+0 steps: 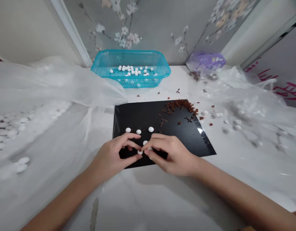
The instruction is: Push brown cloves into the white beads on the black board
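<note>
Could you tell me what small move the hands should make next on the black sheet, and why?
Probably the right hand should lift the white bead at its fingertips and put it into the blue basket, because similar beads already lie there, and this bead sits within reach between the right hand and the left hand.

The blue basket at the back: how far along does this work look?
Looks done: white oval pellets sit in the blue plastic basket. In hand: the left hand and right hand meet over a pellet on the black sheet. Left: several pellets lie loose there, near a heap of reddish-brown bits, and more lie under the plastic film.
</note>
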`<action>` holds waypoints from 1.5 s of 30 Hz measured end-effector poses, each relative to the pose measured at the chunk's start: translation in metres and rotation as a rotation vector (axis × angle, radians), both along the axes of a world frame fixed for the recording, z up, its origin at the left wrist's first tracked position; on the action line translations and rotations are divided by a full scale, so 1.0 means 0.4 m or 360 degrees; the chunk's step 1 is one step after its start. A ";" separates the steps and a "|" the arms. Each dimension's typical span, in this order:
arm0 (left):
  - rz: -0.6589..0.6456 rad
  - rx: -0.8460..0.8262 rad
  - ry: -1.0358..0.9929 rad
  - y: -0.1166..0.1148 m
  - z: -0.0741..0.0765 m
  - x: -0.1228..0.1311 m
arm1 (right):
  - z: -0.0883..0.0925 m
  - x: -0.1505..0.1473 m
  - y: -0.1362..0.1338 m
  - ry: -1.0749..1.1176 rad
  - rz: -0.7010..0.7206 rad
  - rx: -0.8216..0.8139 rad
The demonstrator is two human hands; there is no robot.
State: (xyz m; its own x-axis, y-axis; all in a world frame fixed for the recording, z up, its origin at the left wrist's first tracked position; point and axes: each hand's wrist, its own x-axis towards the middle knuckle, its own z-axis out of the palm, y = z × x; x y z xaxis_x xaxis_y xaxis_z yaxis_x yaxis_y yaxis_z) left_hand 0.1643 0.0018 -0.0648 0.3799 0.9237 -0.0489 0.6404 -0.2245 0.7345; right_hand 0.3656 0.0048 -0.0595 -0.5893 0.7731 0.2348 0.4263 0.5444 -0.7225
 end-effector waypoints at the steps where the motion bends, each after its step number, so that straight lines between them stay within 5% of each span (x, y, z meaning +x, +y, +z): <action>1: 0.0006 0.0002 0.0003 -0.001 0.000 0.000 | 0.001 0.007 0.005 0.0077 -0.0052 -0.0011; 6: -0.0093 0.0216 0.0000 -0.005 -0.009 -0.006 | 0.012 0.043 0.035 0.0054 -0.0372 0.0087; 12: -0.0006 0.0682 0.0122 -0.006 -0.009 -0.012 | 0.002 0.065 0.060 -0.0373 0.0049 0.0436; 19: 0.0012 0.0779 0.0257 0.005 -0.001 -0.010 | -0.030 0.064 0.074 -0.0459 0.0002 0.0466; 28: -0.0056 0.0162 0.0141 -0.010 -0.002 -0.012 | -0.042 0.046 0.050 -0.0601 -0.0016 0.0382; 38: -0.0197 -0.0150 -0.0055 -0.030 0.011 -0.002 | -0.055 0.007 0.039 -0.0366 0.0013 0.0376; 45: 0.0068 -0.0382 -0.0642 -0.059 -0.001 0.042 | -0.049 -0.023 0.034 -0.0265 0.0088 0.0261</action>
